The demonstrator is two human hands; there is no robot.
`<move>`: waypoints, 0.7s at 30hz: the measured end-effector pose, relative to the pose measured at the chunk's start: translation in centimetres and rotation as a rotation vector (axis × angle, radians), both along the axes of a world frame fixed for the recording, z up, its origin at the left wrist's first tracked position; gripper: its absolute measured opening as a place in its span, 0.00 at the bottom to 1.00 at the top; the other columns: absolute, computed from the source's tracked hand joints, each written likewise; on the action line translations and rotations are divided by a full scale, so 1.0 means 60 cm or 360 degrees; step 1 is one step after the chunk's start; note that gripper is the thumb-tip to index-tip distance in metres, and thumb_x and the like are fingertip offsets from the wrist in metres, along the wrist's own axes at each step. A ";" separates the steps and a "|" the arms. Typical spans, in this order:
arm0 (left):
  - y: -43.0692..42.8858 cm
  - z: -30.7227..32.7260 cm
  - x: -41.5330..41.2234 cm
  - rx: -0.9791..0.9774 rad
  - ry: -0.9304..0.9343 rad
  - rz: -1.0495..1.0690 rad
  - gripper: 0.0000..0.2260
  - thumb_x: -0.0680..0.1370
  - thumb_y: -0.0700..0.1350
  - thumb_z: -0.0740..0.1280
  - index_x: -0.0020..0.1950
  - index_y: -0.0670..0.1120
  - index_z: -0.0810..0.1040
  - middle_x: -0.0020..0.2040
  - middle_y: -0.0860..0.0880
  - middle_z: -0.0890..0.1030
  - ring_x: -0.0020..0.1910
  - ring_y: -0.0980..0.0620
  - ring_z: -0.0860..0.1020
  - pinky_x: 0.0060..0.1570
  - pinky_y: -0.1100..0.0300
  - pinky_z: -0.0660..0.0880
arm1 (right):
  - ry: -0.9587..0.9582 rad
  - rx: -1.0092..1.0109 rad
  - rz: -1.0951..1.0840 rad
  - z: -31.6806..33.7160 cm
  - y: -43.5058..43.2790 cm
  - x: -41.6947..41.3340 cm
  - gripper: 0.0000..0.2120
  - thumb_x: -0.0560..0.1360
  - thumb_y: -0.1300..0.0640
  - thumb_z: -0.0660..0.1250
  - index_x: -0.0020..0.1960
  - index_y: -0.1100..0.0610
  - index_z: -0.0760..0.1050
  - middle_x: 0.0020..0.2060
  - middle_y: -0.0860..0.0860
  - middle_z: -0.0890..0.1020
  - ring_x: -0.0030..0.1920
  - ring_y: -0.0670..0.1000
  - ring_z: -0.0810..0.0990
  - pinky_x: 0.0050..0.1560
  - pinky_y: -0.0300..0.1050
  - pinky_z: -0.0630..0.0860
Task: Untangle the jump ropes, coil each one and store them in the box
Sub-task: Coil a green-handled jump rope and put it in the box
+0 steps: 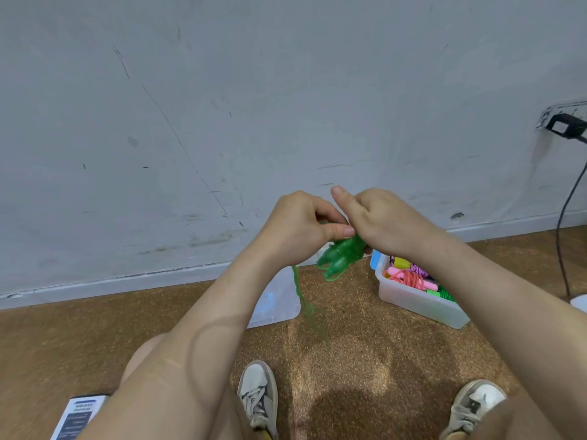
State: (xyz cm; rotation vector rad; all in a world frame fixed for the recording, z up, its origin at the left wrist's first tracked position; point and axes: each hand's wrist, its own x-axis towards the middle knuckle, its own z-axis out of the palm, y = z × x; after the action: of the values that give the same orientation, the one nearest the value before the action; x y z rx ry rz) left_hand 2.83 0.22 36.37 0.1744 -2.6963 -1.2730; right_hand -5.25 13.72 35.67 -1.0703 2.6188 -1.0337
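From the head camera, I hold my two hands together in front of me, above the floor (365, 360) and before the scuffed grey wall (222, 106). My left hand (298, 223) is curled, its thumb pressed across the top of the green jump rope handles (341, 255). My right hand (381, 220) grips the same handles from the right, fingers wrapped under them and the thumb sticking up. The two translucent green handles lie side by side and point down and to the left. The green rope (298, 287) hangs from under my left wrist towards the floor, blurred.

Just right of my hands, on the floor near the wall, stands the clear plastic box (413, 304) with a blue latch. In it lie a coiled pink jump rope (409, 277) and other ropes in yellow, purple and green. The clear lid (279, 296) lies on the floor behind my left forearm. My two sneakers (259, 395) are at the near edge. A black plug (567, 125) sits in a wall socket far right.
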 end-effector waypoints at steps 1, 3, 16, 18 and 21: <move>-0.001 0.001 0.000 0.0093 -0.0037 -0.0007 0.03 0.70 0.43 0.76 0.43 0.46 0.85 0.36 0.52 0.85 0.38 0.58 0.82 0.46 0.62 0.78 | 0.0060 -0.0005 0.0030 0.000 0.001 0.000 0.32 0.81 0.40 0.49 0.29 0.59 0.70 0.23 0.55 0.74 0.30 0.54 0.78 0.36 0.51 0.73; -0.004 0.003 0.001 0.0309 -0.0115 -0.0035 0.03 0.72 0.43 0.74 0.41 0.43 0.84 0.30 0.52 0.82 0.29 0.57 0.77 0.35 0.66 0.73 | 0.0081 -0.0097 0.0114 0.006 0.003 0.002 0.30 0.82 0.44 0.51 0.27 0.59 0.67 0.21 0.51 0.72 0.26 0.50 0.74 0.32 0.48 0.71; 0.004 -0.015 -0.011 0.1292 -0.0354 -0.0164 0.11 0.77 0.50 0.64 0.40 0.43 0.73 0.29 0.47 0.66 0.22 0.56 0.61 0.22 0.67 0.56 | -0.0830 -0.1022 -0.0140 0.033 -0.012 0.013 0.25 0.83 0.51 0.52 0.29 0.59 0.63 0.14 0.50 0.64 0.16 0.48 0.59 0.21 0.33 0.54; 0.009 -0.023 -0.014 0.1274 -0.0397 -0.0135 0.11 0.80 0.43 0.56 0.38 0.45 0.68 0.25 0.51 0.62 0.21 0.57 0.57 0.21 0.66 0.52 | -0.0960 -0.1161 -0.0263 0.034 -0.012 0.010 0.23 0.83 0.51 0.52 0.30 0.58 0.62 0.15 0.55 0.66 0.17 0.49 0.59 0.22 0.33 0.52; 0.023 -0.033 -0.019 0.1041 -0.0220 0.0019 0.13 0.82 0.44 0.54 0.37 0.45 0.68 0.24 0.53 0.62 0.22 0.56 0.57 0.21 0.65 0.54 | -0.1205 -0.1294 -0.0493 0.028 -0.012 0.006 0.18 0.81 0.53 0.53 0.33 0.56 0.62 0.19 0.58 0.69 0.20 0.49 0.58 0.24 0.36 0.51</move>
State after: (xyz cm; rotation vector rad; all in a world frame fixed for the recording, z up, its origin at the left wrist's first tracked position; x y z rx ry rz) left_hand 1.69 1.59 34.39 0.3588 -2.2637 -2.1609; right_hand -4.90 12.99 37.36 -0.2048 1.7664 -2.1408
